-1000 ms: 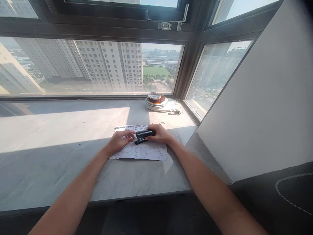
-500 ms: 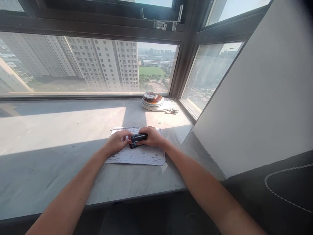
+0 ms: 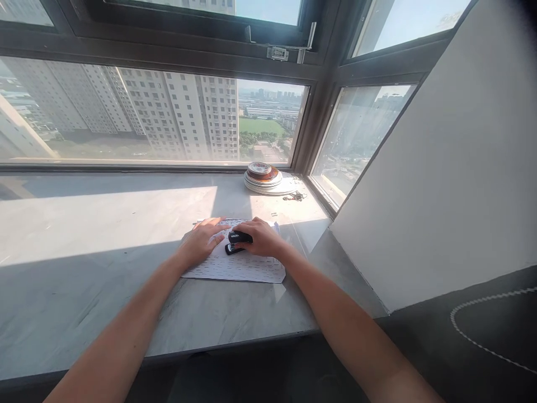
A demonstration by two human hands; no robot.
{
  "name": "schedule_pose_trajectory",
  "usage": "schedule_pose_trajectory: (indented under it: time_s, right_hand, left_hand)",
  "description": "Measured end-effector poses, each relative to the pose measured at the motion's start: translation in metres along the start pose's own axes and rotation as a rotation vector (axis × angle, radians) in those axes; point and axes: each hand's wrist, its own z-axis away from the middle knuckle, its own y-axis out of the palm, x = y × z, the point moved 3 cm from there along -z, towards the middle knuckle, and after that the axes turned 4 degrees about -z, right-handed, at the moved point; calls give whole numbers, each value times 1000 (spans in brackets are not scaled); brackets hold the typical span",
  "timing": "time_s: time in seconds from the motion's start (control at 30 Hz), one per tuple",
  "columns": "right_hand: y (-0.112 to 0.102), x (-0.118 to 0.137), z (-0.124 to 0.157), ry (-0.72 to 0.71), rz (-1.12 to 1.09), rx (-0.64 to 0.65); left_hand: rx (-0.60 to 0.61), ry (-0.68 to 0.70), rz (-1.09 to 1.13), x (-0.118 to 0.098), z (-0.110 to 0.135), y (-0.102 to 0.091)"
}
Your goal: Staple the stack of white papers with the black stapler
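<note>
Black stapler (image 3: 235, 242) lies on the paper (image 3: 239, 266) mid-sill, long axis left-right. My right hand (image 3: 260, 237) curls closed over its right end; my left hand (image 3: 204, 238) presses flat, fingers spread, just left.

wide bare sill (image 3: 104, 224) lies left; stacked plates (image 3: 264, 179) and slanted wall (image 3: 440, 184) crowd the right.
</note>
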Motion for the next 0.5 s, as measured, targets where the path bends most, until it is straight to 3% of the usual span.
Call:
schedule_pose_trajectory:
  time_s: [0.17,0.33,0.5]
  right_hand:
    - [-6,-5,0,47,-13,-144]
    - [-22,-19,5,215,13,-425]
    - [-33,-31,12,316,116,-504]
  left_hand:
    - [76,-82,-120,2,3,5]
    - [-33,-239,-171,9,6,-5]
    - [-83,-221,-80,10,5,-8]
